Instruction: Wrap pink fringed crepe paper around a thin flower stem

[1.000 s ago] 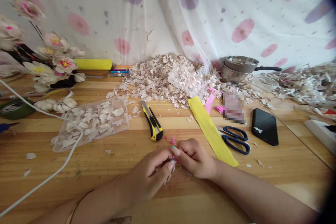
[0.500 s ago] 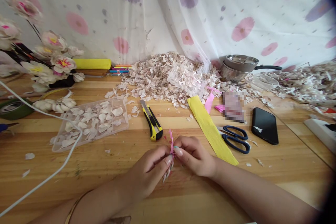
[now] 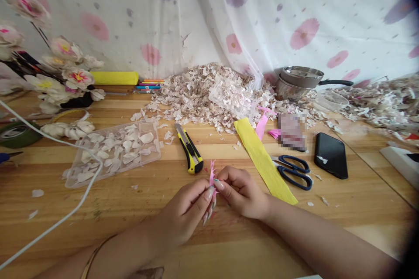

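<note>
Between my two hands, above the wooden table, is a small strip of pink crepe paper with a fringed, ragged edge. My left hand pinches its lower part between thumb and forefinger. Just right of it, my right hand has thumb and forefinger closed at the strip's fringed edge. A yellow and black utility knife, blade out, lies beyond my left hand. To the right rest a yellow crepe paper strip and dark blue scissors.
A clear tray of pale petals lies left, crossed by a white cable. Behind are a petal heap, metal pans and pink paper scraps. A black phone is right; artificial flowers and green tape stand left.
The pink strip has turned a little, showing more of its face and fringe. Both hands stay almost in place, fingers shifting slightly on the paper.
</note>
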{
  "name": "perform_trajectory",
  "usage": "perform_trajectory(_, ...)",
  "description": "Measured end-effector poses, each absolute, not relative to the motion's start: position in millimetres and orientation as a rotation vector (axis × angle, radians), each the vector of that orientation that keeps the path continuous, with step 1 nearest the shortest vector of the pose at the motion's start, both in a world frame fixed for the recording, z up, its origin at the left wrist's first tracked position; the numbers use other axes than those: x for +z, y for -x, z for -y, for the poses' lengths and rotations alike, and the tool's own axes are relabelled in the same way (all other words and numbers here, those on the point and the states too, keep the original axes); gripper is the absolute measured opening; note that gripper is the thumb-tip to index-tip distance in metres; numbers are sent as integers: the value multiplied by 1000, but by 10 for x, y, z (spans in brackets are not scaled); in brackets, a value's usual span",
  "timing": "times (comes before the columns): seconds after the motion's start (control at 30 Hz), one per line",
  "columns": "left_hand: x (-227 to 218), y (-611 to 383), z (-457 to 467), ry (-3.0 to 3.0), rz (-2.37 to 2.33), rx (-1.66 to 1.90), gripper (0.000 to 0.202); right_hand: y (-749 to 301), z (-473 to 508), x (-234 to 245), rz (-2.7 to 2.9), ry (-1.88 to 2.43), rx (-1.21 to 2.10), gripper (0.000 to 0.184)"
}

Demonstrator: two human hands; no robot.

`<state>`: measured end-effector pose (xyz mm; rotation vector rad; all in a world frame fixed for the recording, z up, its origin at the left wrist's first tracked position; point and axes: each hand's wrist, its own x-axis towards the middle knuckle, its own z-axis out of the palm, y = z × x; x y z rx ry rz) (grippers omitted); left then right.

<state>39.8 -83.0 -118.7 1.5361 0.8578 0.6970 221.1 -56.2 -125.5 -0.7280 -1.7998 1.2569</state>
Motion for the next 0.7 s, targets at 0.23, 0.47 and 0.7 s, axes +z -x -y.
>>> perform_trajectory(0.23, -1166, -401, 858, -1566, -816, 669, 34, -2211, 588, -1228, 1819, 870, 1350, 39)
perform_trajectory(0.47, -1144, -404, 856, -1629, -819, 601, 36, -2199, 591, -1151, 1909, 879, 1309, 46)
perform_trajectory(0.7, -1161, -386, 859, -1629, -829, 645, 35, -2247, 567, -1194, 1779, 723, 1405, 42)
